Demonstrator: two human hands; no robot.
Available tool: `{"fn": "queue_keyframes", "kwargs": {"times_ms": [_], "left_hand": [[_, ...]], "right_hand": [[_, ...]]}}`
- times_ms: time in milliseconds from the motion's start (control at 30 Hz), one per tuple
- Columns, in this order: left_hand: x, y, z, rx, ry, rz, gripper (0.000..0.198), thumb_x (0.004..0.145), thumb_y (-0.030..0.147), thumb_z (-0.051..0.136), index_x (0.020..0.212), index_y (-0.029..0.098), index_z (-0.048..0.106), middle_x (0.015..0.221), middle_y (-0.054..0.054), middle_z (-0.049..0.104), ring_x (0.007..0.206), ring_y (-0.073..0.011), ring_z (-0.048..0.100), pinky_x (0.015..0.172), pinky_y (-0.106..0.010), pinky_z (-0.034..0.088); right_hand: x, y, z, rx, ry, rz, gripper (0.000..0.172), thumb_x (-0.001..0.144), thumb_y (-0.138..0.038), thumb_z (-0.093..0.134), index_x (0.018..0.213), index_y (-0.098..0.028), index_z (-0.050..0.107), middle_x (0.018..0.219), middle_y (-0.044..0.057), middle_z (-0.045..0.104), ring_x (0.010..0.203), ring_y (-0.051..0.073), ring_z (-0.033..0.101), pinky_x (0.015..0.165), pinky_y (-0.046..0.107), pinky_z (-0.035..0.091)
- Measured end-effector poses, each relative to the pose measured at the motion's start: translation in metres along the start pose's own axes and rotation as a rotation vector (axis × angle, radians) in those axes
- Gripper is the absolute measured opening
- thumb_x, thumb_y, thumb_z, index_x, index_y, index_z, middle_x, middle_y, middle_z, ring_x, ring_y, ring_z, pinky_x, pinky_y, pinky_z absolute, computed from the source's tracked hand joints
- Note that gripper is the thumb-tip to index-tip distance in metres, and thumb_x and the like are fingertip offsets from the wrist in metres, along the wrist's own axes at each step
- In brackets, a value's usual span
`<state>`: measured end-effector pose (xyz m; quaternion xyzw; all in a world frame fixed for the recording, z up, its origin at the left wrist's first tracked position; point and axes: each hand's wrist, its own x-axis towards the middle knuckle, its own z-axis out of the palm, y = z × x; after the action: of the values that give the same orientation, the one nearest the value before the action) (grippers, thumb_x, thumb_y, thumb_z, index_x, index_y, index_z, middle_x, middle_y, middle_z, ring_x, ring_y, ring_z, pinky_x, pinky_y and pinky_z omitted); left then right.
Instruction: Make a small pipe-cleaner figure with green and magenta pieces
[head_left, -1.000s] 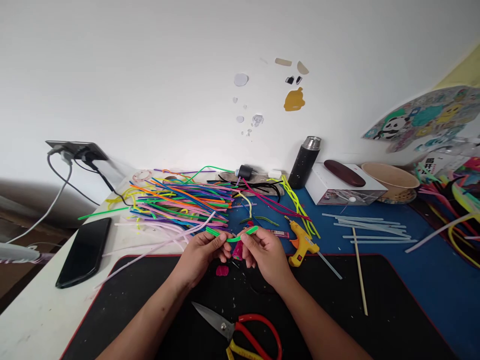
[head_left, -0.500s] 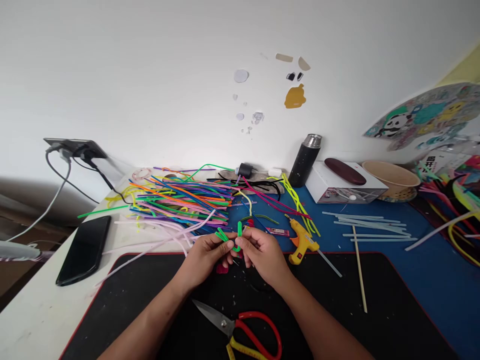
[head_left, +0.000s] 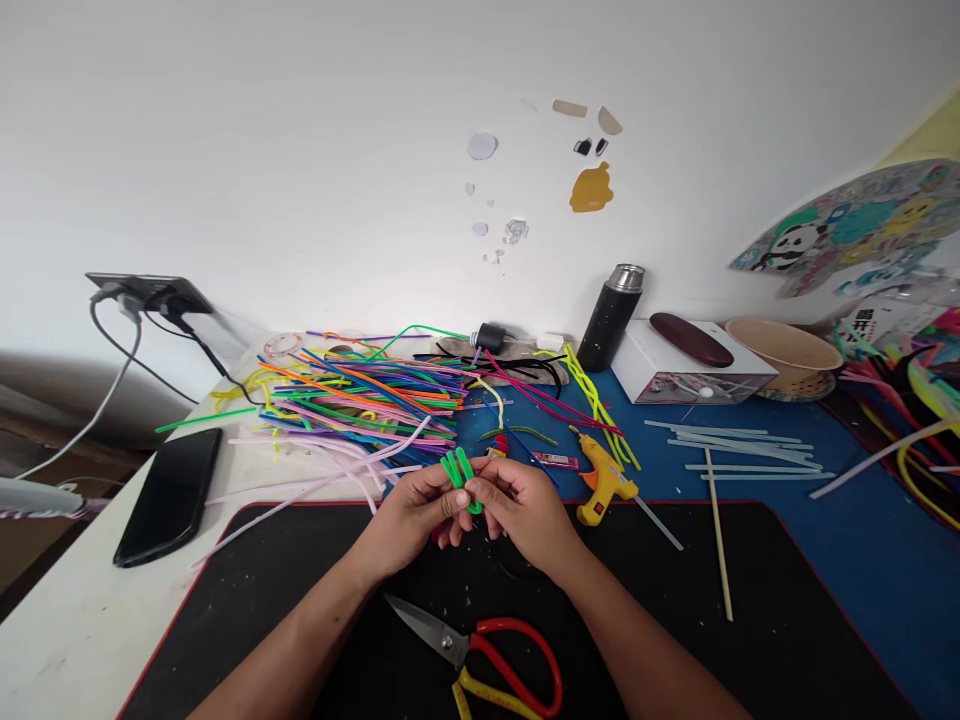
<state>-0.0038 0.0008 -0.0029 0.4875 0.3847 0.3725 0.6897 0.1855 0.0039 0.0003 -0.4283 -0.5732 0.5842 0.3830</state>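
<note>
Green pipe cleaner [head_left: 457, 467], folded into close parallel lengths, held over the black mat [head_left: 660, 590]. Left hand [head_left: 405, 510]: fingers and thumb pinched on its left side. Right hand [head_left: 529, 505]: same grip, lower right. The lengths project above both thumb tips; I cannot make out their ends. Scissors [head_left: 448, 642] lie nearer the person.

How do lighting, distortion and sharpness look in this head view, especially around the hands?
Head view: light is uneven, the white wall bright mid-frame, dimmer lower left; head view: the black cylindrical flask with silver cap leans outward, probably wide-angle distortion; head view: left hand and right hand look fairly sharp, but partly hide the bent fuzzy green stems.
</note>
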Motion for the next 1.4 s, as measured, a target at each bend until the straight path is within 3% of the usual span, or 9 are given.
{"fn": "queue_keyframes", "kwargs": {"times_ms": [100, 200, 367, 700, 833, 1067, 1400], "left_hand": [[0.001, -0.001, 0.001, -0.079, 0.009, -0.015, 0.06, 0.083, 0.059, 0.085, 0.124, 0.016, 0.079, 0.061, 0.0, 0.064, 0.047, -0.01, 0.056, 0.043, -0.018, 0.036], [0.0, -0.002, 0.004, -0.152, 0.027, -0.044, 0.06, 0.08, 0.056, 0.089, 0.124, 0.017, 0.08, 0.057, 0.001, 0.061, 0.044, -0.0086, 0.051, 0.042, -0.017, 0.029], [0.0, -0.002, 0.006, -0.181, 0.055, -0.039, 0.053, 0.078, 0.055, 0.091, 0.112, 0.016, 0.084, 0.057, 0.0, 0.063, 0.044, -0.0092, 0.055, 0.041, -0.016, 0.034], [0.0, -0.001, 0.009, -0.255, 0.085, -0.024, 0.042, 0.073, 0.052, 0.094, 0.079, 0.013, 0.079, 0.055, -0.002, 0.068, 0.043, -0.0118, 0.06, 0.038, -0.018, 0.041], [0.002, -0.001, 0.012, -0.328, 0.116, -0.014, 0.043, 0.072, 0.049, 0.096, 0.066, 0.012, 0.075, 0.056, -0.004, 0.069, 0.044, -0.0124, 0.061, 0.038, -0.018, 0.041], [0.005, 0.007, 0.008, -0.428, 0.233, -0.008, 0.042, 0.068, 0.045, 0.099, 0.084, 0.012, 0.08, 0.056, -0.001, 0.068, 0.043, -0.0109, 0.059, 0.037, -0.018, 0.039], [0.005, 0.003, 0.014, -0.375, 0.175, -0.009, 0.039, 0.075, 0.045, 0.094, 0.089, 0.012, 0.079, 0.06, -0.001, 0.069, 0.048, -0.0124, 0.062, 0.043, -0.021, 0.045]], "right_hand": [[0.0, 0.001, -0.001, -0.004, -0.007, -0.001, 0.039, 0.096, -0.056, 0.068, 0.086, -0.019, 0.068, 0.068, -0.002, 0.066, 0.046, 0.01, 0.052, 0.046, 0.023, 0.039], [0.001, 0.003, -0.001, -0.009, -0.014, 0.016, 0.039, 0.096, -0.058, 0.068, 0.09, -0.019, 0.069, 0.059, -0.004, 0.06, 0.044, 0.01, 0.05, 0.046, 0.023, 0.037], [0.002, 0.006, 0.002, 0.038, -0.031, 0.082, 0.049, 0.092, -0.068, 0.07, 0.082, -0.021, 0.06, 0.051, -0.007, 0.055, 0.041, 0.01, 0.051, 0.043, 0.022, 0.035], [0.001, 0.001, 0.009, 0.169, -0.084, 0.11, 0.056, 0.09, -0.074, 0.068, 0.091, -0.018, 0.063, 0.065, -0.001, 0.068, 0.043, 0.01, 0.055, 0.039, 0.021, 0.035], [0.001, 0.0, 0.009, 0.232, -0.108, 0.096, 0.055, 0.092, -0.074, 0.066, 0.085, -0.02, 0.058, 0.063, -0.002, 0.067, 0.042, 0.01, 0.055, 0.04, 0.02, 0.035], [-0.001, 0.002, 0.009, 0.189, -0.095, 0.093, 0.062, 0.092, -0.08, 0.059, 0.084, -0.019, 0.06, 0.062, -0.002, 0.064, 0.042, 0.009, 0.055, 0.041, 0.02, 0.036], [0.0, 0.0, 0.009, 0.053, 0.013, 0.061, 0.051, 0.097, -0.069, 0.061, 0.08, -0.021, 0.06, 0.058, -0.003, 0.06, 0.045, 0.011, 0.052, 0.044, 0.023, 0.038]]}}
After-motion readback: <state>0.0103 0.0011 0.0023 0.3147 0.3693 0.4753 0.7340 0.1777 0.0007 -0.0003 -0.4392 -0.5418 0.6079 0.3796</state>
